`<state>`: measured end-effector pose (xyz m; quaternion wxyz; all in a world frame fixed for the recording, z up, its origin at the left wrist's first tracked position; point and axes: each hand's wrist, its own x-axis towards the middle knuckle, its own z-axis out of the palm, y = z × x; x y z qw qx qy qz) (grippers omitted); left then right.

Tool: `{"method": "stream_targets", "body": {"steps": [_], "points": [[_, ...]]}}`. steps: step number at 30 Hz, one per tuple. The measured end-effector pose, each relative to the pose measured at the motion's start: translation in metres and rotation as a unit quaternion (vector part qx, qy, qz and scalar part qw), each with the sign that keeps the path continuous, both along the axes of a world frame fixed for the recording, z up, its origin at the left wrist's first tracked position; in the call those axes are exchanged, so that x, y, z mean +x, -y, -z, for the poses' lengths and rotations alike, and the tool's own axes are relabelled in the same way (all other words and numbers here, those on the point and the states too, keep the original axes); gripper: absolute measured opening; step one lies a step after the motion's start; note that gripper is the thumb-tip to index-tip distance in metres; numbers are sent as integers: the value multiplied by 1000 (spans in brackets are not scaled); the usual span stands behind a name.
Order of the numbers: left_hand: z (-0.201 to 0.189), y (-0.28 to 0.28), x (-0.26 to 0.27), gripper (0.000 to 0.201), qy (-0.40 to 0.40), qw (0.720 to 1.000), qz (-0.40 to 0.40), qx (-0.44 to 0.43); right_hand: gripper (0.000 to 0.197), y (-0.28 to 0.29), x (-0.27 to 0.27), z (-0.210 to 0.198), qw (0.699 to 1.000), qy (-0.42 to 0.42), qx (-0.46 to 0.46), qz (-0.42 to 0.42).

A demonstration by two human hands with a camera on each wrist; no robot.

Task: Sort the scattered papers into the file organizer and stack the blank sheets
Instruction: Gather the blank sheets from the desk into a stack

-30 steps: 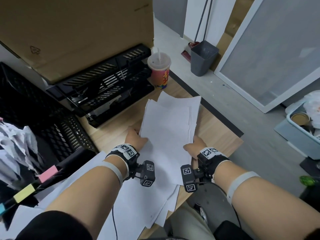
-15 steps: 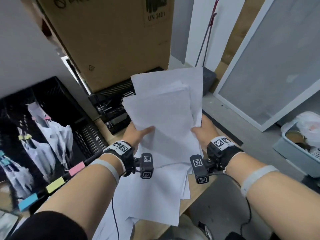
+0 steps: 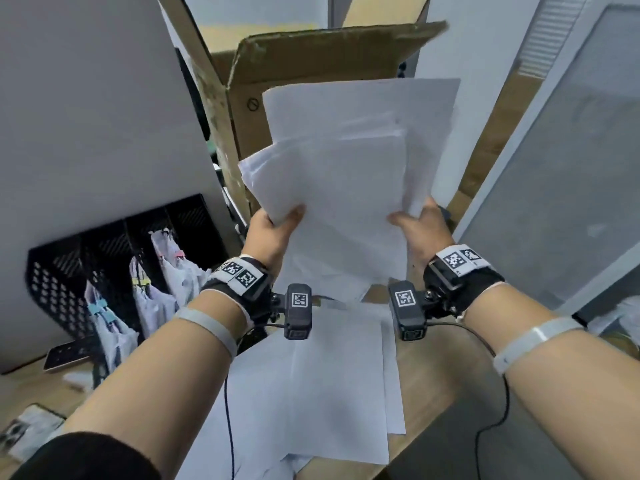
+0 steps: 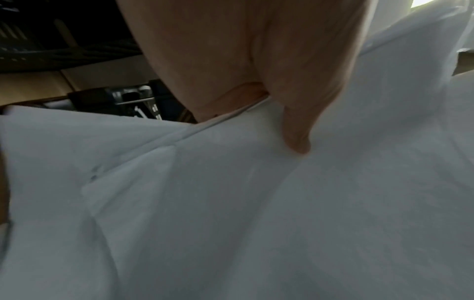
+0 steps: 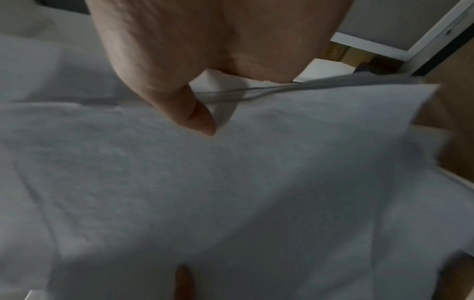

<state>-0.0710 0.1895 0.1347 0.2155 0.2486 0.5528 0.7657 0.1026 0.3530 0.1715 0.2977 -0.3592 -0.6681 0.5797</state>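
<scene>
Blank sheets [image 3: 343,174] held up off the surface, in front of the chest, one hand at each lower side. Head view: left hand [image 3: 270,233] grips lower left edge of the bundle, thumb on the near face, fingers hidden behind paper. Right hand [image 3: 417,230] grips lower right edge the same way, thumb on front, fingers hidden. Bundle uneven, sheet edges fanned and offset at top. More loose sheets [image 3: 311,393] lie flat on the wooden surface [image 3: 436,375] below the wrists, overlapping, lower edges cut off by the forearms. File organizer [image 3: 114,258], black mesh, stands at left against a white panel, clipped papers [image 3: 152,299] in its slots; blurred, count of slots hard to tell. Cardboard box [image 3: 329,60] behind the held bundle, mostly covered by it. Phone-like dark object [image 3: 65,355] flat at left, unclear.

Left wrist view: left hand [image 4: 256,60] close up, thumb tip pressed down on the top sheet, paper edge pinched between thumb and palm side; narrow grip holding the blank sheets [image 4: 256,203]. Fingers under the paper not visible. Dark tray-like shapes at upper left, too blurred to name.

Right wrist view: right hand [image 5: 205,50] with thumb curled over the sheet edge; several sheet edges show in the pinch, separated slightly. Blank sheets [image 5: 231,182] fill most of the frame, blurred. Fingers below hidden.
</scene>
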Motion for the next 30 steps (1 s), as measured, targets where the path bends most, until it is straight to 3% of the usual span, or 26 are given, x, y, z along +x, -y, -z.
{"method": "stream_targets", "body": {"steps": [1, 5, 10, 11, 16, 18, 21, 23, 26, 30], "points": [[-6, 2, -1, 28, -6, 1000, -6, 11, 38, 0, -2, 1, 1000, 7, -3, 1], [-11, 12, -1, 23, 4, 1000, 2, 17, 58, 11, -3, 6, 999, 34, -18, 36], [48, 23, 10, 54, -10, 996, -14, -87, 7, 33, 16, 52, 995, 73, -52, 41], [63, 24, 14, 55, -28, 992, -7, -121, 9, 37, 19, 68, 992, 93, -67, 49], [119, 28, 22, 5, -164, 949, -38, -267, 10, 43, 27, 133, 982, 128, -115, 74], [121, 28, 20, 5, -188, 946, -45, -262, 10, 38, 27, 134, 982, 138, -109, 75], [109, 24, 12, 4, -184, 948, -42, -255, 17, 25, 23, 121, 986, 132, -71, 79], [102, 21, 9, 16, -191, 948, -44, -252, 22, 20, 22, 114, 986, 144, -52, 65], [104, 20, 10, 28, -153, 958, -42, -239, 6, 20, 28, 118, 985, 147, -79, 34], [102, 15, 10, 38, -53, 976, -22, -212, 20, 13, 35, 136, 983, 157, -93, 32]]}}
